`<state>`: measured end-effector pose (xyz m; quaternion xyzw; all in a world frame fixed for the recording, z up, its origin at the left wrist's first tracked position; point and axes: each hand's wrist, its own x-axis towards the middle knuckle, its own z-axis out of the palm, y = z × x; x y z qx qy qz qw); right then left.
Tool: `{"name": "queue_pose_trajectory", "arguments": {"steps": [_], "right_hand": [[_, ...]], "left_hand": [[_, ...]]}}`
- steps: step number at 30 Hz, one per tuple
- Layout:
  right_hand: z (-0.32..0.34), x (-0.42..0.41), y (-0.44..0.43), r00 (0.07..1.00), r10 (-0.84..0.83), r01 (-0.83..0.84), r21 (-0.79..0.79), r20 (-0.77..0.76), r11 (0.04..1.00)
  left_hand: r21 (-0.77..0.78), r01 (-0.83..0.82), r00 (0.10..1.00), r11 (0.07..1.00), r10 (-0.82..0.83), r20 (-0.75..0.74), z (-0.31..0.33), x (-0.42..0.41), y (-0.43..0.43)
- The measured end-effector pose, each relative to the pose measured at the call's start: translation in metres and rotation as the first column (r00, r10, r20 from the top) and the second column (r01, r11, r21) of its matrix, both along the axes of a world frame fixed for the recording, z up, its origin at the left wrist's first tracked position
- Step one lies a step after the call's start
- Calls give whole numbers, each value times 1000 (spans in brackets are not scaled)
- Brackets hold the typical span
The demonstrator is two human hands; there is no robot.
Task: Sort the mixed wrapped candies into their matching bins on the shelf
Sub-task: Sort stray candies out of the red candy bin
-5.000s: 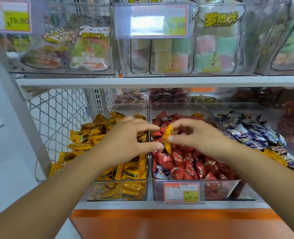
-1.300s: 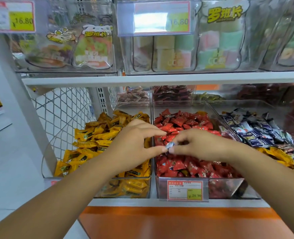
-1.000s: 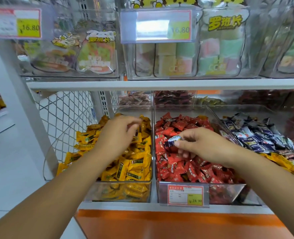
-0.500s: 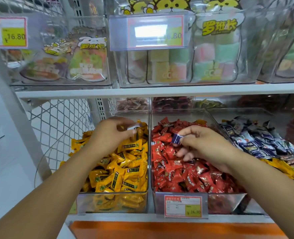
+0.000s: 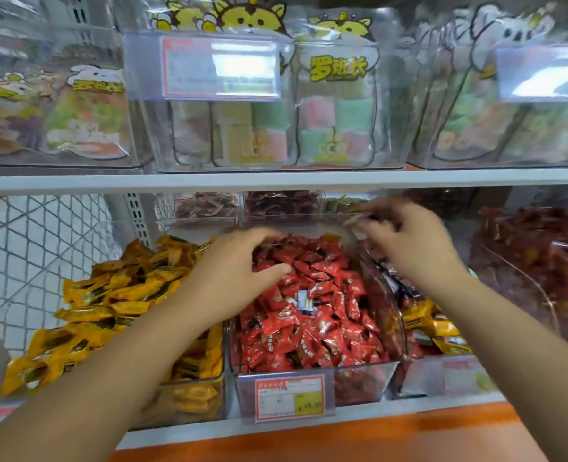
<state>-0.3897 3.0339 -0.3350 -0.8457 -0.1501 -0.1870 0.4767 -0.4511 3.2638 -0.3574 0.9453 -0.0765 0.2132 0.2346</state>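
- The left hand is held over the back left of the red bin, just above the red candies.
- Its thumb is set apart from the curled fingers. Red wrappers are seen through the gap and nothing is seen gripped.
- The right hand is stretched over the back of the right bin, past the red bin's far right corner.
- This hand is heavily blurred, and it cannot be told whether anything is pinched in it.
- One blue candy is left lying among the red candies, near the middle of the red bin and clear of both hands.
- Yellow candies are heaped in the yellow bin, just left of the red bin.
- A few yellow wrappers are mixed in with dark ones in the right bin.
- A price tag is fixed to the red bin's front.
- Clear tubs of pastel sweets are ranged on the shelf above.
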Motion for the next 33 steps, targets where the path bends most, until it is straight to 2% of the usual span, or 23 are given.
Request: {"name": "queue_pose_trajectory", "arguments": {"steps": [2, 4, 5, 7, 9, 10, 11, 13, 15, 18, 19, 20, 22, 24, 26, 28, 31, 32, 33], "right_hand": [[-1, 13, -33, 992, -127, 126, -139, 4, 982], [-5, 16, -52, 981, -186, 158, -338, -53, 928], [-5, 14, -54, 980, -199, 172, -390, -29, 905], [2, 4, -40, 990, -113, 138, -365, 89, 921], [6, -12, -11, 988, 124, -84, -368, 87, 926], [3, -20, 6, 963, 268, -235, -422, 19, 876], [-2, -29, 23, 913, 398, -387, -484, -85, 785], [-21, -37, 53, 786, 550, -596, -578, -282, 557], [-40, -29, 73, 738, 593, -609, -697, -323, 379], [-49, -1, 83, 819, 514, -417, -880, -255, 228], [-46, 7, 81, 839, 474, -409, -884, -267, 226], [-40, 14, 78, 836, 453, -459, -846, -310, 269], [-21, 20, 71, 788, 494, -589, -686, -368, 427], [-1, 19, 62, 804, 496, -586, -580, -328, 566], [11, 19, 56, 830, 468, -554, -559, -305, 617], [9, 16, 57, 831, 420, -550, -649, -365, 525], [-16, 13, 70, 884, 284, -448, -848, -372, 283], [-25, 13, 74, 893, 279, -423, -869, -352, 257], [-31, 14, 77, 897, 295, -409, -870, -328, 276]], "left_hand": [[58, -13, 1000, 998, 15, -27, -5, 2, 11], [55, -22, 998, 998, 25, -61, -8, 0, 20], [42, -26, 996, 999, 29, -88, -9, -1, 24], [26, -23, 991, 999, 26, -131, -11, -4, 31], [28, -6, 985, 1000, 11, -169, -15, -6, 36], [28, 0, 981, 1000, 6, -193, -18, -8, 38], [24, 3, 978, 1000, 2, -207, -22, -9, 39], [19, 11, 982, 1000, -7, -190, -28, -11, 41], [12, 11, 988, 1000, -9, -157, -32, -12, 41], [-5, 18, 991, 1000, -19, -130, -38, -13, 43], [-6, 24, 992, 1000, -25, -122, -40, -14, 44], [-8, 32, 993, 999, -32, -115, -41, -15, 45], [-24, 38, 992, 999, -40, -122, -42, -16, 45], [-41, 35, 993, 999, -40, -110, -44, -17, 45], [-48, 25, 996, 999, -29, -87, -46, -16, 45], [-47, 26, 997, 999, -29, -66, -47, -14, 45], [-51, 26, 997, 998, -30, -73, -47, -13, 44], [-51, 24, 997, 998, -28, -74, -47, -14, 44], [-49, 21, 997, 999, -25, -75, -47, -14, 44]]}}
